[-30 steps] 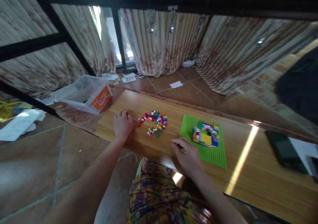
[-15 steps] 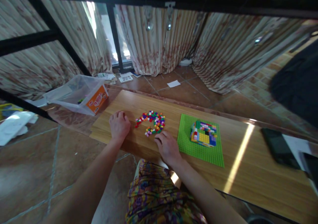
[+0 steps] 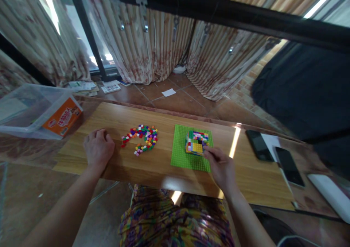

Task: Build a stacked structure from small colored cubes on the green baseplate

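On the wooden table, my left hand (image 3: 98,146) rests with its fingers curled in, to the left of a curved spread of small colourful toy bricks (image 3: 147,134). My right hand (image 3: 221,165) pinches with thumb and finger at the right side of a low, box-shaped brick build (image 3: 196,146). Whatever lies between those fingertips is too small to make out. Yellow, blue, white and pink bricks show on the build, with a gap in its top. It stands on a green studded baseplate (image 3: 179,155), whose right edge is partly behind my right hand.
A clear plastic bin (image 3: 41,123) with an orange label stands left of the table (image 3: 131,112). At the right lie a dark phone-like device (image 3: 258,145), a second phone (image 3: 290,166), white paper (image 3: 270,143) and a long white object (image 3: 330,196). Curtains (image 3: 161,46) hang behind.
My right hand has gone from beside the loose bricks rightward to the brick build. My view has turned to the right. The left hand still rests on the table, a little farther from the bricks.
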Demonstrator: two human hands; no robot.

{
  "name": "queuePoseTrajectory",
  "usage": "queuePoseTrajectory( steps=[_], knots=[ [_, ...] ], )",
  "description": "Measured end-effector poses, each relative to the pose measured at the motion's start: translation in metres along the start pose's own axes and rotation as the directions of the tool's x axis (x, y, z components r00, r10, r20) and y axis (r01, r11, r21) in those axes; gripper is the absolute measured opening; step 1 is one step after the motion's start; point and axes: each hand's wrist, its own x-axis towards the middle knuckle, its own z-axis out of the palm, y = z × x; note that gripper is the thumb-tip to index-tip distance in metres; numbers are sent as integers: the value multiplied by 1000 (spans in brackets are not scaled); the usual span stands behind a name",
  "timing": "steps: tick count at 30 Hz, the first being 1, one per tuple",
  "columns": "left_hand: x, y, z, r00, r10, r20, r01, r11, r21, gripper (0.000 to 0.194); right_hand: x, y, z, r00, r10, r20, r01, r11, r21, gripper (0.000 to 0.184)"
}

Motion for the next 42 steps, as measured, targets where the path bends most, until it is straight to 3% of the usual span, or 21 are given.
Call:
queuePoseTrajectory(
  steps=[4,10,17,22,25,28,31,36,39,42],
  knots=[
    [2,-1,2,1000,12,-12,-12,999,31,45,18,3,-10,998,-12,-54,5,991,-134,23],
    [2,-5,6,999,30,-44,-29,999,22,44,27,1,1,994,-36,-100,9,966,-258,31],
    [1,-4,5,999,7,-43,-8,1000,-10,44,29,4,6,991,-65,-114,32,962,-270,34],
    [1,-1,2,1000,-13,-19,13,1000,-16,44,30,12,9,983,22,-182,-51,986,-157,26],
    [1,0,2,1000,-11,-11,11,1000,-4,45,33,22,11,966,163,-202,-163,986,19,28],
    [1,-1,3,1000,3,-15,-3,1000,11,46,38,29,12,913,383,-140,-331,897,293,39],
    [1,-3,5,1000,3,-29,-3,1000,-7,44,43,29,10,860,510,-9,-452,769,452,43],
    [1,-4,7,999,-1,-33,0,1000,-31,44,47,23,9,828,543,141,-518,643,564,36],
    [2,-3,6,999,4,-34,-4,1000,-22,45,46,23,11,817,556,151,-520,599,608,34],
    [2,-2,4,1000,3,-26,-3,1000,3,46,45,24,13,818,558,140,-518,611,598,34]
  ],
)
